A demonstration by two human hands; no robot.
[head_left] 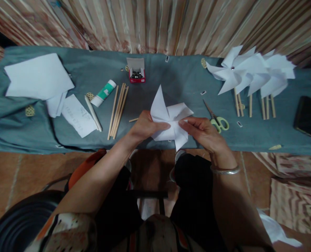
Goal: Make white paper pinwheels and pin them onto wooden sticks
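A white paper pinwheel (171,117) is held over the near edge of the grey-blue cloth-covered table (171,75). My left hand (145,126) pinches its left side, thumb pressed toward the centre. My right hand (204,132) grips its right side with fingers closed on the paper; a silver bangle sits on that wrist. A short wooden stick (133,120) pokes out just left of my left hand; I cannot tell whether it is held.
Wooden sticks (118,109), a glue stick (103,93), a rolled paper tube (93,112) and paper sheets (38,77) lie left. A red box of pins (136,71) sits behind. Green-handled scissors (216,118), finished pinwheels (252,75) and a black phone (307,115) lie right.
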